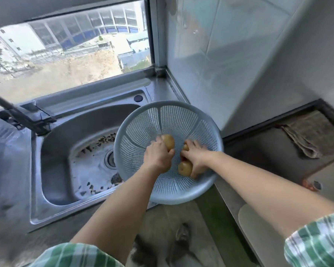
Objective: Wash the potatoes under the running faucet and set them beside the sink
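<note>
Potatoes are partly buried under both hands, so the count's shaky: I can make out three for sure, all inside the pale blue colander (pixel 183 120) at frame centre, which overlaps the right edge of the sink (pixel 66 151). Left hand (pixel 158 155) is wrapped round the upper potato (pixel 169 141). Right hand (pixel 196 160) presses on the lower potato (pixel 185 168), mostly hiding a third one (pixel 185 147). Faucet (pixel 17 114) is cut off at the left edge.

Sunlit window (pixel 69 53), grey tiled wall (pixel 220 45)
</note>
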